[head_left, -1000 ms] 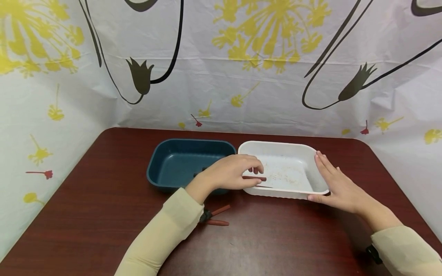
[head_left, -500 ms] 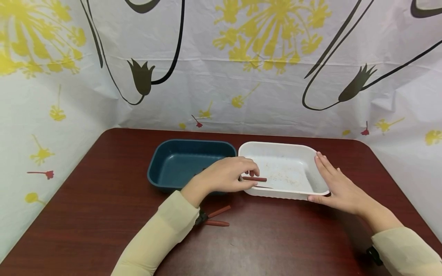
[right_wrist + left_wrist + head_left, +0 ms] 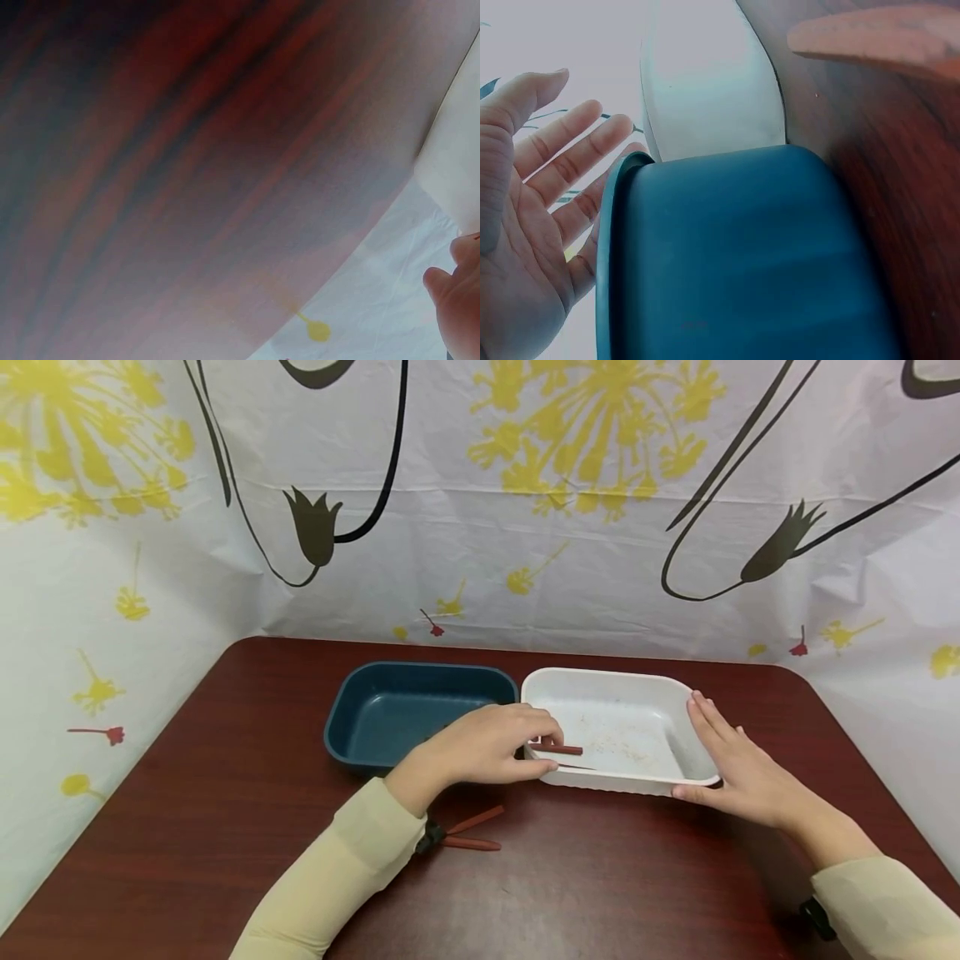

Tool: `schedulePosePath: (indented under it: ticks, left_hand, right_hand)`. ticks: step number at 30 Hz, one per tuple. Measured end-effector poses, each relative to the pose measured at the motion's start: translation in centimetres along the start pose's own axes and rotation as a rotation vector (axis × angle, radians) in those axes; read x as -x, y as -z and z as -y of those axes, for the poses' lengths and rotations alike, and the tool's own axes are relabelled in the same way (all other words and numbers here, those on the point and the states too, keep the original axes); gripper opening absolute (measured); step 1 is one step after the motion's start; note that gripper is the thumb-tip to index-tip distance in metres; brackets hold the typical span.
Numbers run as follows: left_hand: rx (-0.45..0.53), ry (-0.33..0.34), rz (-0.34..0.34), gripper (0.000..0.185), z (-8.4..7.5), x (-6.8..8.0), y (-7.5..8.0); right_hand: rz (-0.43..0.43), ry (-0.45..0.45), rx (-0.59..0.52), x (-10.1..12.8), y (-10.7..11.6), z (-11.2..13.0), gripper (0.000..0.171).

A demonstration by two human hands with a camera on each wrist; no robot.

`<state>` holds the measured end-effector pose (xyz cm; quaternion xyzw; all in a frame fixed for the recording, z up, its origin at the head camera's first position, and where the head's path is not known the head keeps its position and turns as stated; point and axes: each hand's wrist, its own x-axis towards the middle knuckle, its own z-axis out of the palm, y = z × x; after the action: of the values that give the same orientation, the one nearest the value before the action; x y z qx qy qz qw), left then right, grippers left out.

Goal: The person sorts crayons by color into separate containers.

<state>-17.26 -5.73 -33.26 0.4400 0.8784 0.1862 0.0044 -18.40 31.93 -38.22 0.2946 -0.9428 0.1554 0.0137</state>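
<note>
— So, what is seen of the left hand (image 3: 487,747)?

— It is stretched across the near edge of the blue tray (image 3: 405,714) to the left wall of the white tray (image 3: 622,689). Its fingers are loosely spread and only slightly bent; in the left wrist view the palm is shown open, fingers nearly straight, with nothing held. A brown stick (image 3: 558,749) lies on the floor of the white tray, just beside the fingertips. Whether it is touched cannot be told.

— And the right hand (image 3: 738,772)?

— It is laid flat against the right wall of the white tray, fingers straight and together along the rim, thumb at the near corner. Nothing is gripped; the tray is merely pressed from the side.

— How are the trays placed?

— They are set side by side on the dark red table (image 3: 225,827), touching or very nearly so, blue on the left, white on the right. Fine crumbs are scattered over the white tray's floor.

— Anything else?

— Red-handled pliers (image 3: 461,837) are seen on the table beside the left sleeve (image 3: 337,877). A flowered sheet (image 3: 480,502) is hung behind.
</note>
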Motion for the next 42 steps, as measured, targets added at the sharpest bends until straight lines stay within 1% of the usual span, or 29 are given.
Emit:
schedulePosePath:
  ticks: [5,10,18,25,33,37,42]
  left_hand:
    - [0.003,0.003,0.005,0.023,0.0,0.4,0.1]
    - [-0.012,-0.004,-0.005,0.023,0.0,1.0,0.1]
    - [-0.018,-0.043,-0.031,0.023,0.0,1.7,0.2]
    - [-0.043,-0.077,-0.049,0.022,0.0,2.1,-0.1]
    - [-0.065,-0.079,-0.024,0.025,-0.1,2.7,-0.2]
    - [-0.081,-0.081,-0.023,0.026,-0.3,3.1,-0.1]
    - [-0.102,-0.108,-0.031,0.026,-0.6,3.7,-0.2]
  right_hand:
    - [0.001,0.003,-0.001,0.1,0.1,0.0,0.117]
    - [-0.005,0.011,-0.002,0.0,0.0,-0.1,0.117]
    - [-0.003,0.002,-0.008,0.0,0.0,-0.1,0.117]
    - [0.002,0.0,-0.018,0.0,0.0,-0.1,0.117]
    - [0.003,0.0,-0.015,0.0,-0.1,-0.2,0.117]
    - [0.001,0.002,-0.013,0.0,-0.1,-0.3,0.118]
    - [-0.003,0.008,-0.012,0.0,-0.1,-0.3,0.118]
